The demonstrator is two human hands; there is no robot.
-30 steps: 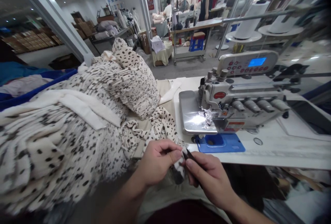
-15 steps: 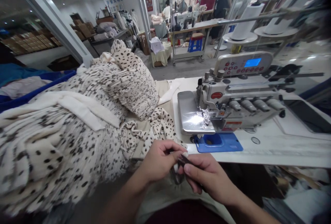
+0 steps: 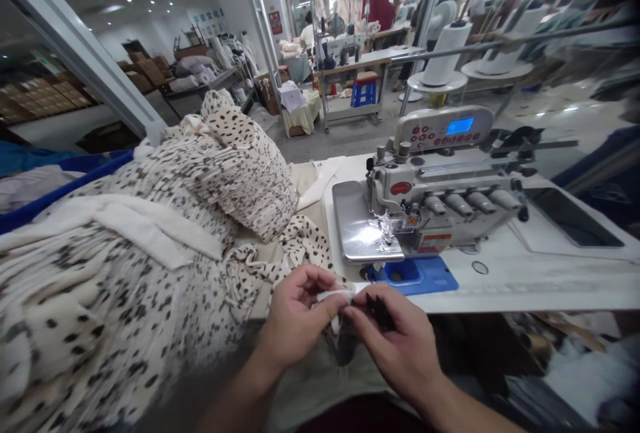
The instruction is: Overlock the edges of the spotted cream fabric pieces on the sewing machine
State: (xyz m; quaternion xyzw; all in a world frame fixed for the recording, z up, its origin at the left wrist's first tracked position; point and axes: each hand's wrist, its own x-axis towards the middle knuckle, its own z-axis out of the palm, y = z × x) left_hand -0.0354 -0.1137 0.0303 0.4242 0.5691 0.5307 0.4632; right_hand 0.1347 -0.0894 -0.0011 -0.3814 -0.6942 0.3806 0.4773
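Observation:
My left hand point(image 3: 300, 316) is closed, with thumb and fingers pinching a small piece of white fabric point(image 3: 334, 295) in front of the table's edge. Close against it, my right hand point(image 3: 405, 343) has its thumb and index finger at the fabric's other end. A pair of dark thread snips point(image 3: 380, 311) is tucked in my right palm, pointed tips showing. Part of a translucent or dark scrap hangs blurred below the fingers. Just beyond both hands stands an overlock sewing machine point(image 3: 430, 199) with a shiny metal plate point(image 3: 357, 219).
A large heap of cream fabric with dark spots point(image 3: 240, 173) fills the left side, a white strip point(image 3: 150, 226) lying over it. On the white table point(image 3: 500, 293) are a blue tray point(image 3: 435, 276) and a dark-screened tablet point(image 3: 575, 216). Thread cones point(image 3: 450, 53) stand behind the machine.
The snips have shifted from between my fingertips back into my right palm. Both hands now pinch the white fabric, which shows more. The view has turned slightly right.

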